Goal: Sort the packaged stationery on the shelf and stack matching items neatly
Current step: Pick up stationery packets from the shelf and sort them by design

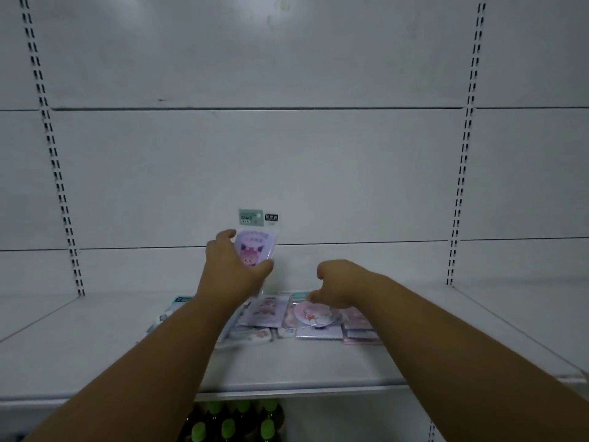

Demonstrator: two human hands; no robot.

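Note:
My left hand (234, 266) holds a purple cartoon stationery pack (256, 240) upright above the white shelf (95, 352), its green header card at the top. My right hand (338, 287) hovers with curled fingers just over a pack with a round pink design (307, 314); I cannot tell whether it touches it. Several more packs lie flat in a loose pile on the shelf: a lilac one (264, 311) in the middle, pink ones (360, 327) at the right, teal-edged ones (169, 311) partly hidden under my left forearm.
The shelf's white back panel (287, 170) has slotted uprights at the left (60, 186) and right (459, 186). Green-capped bottles (236, 422) stand on the level below the shelf's front edge.

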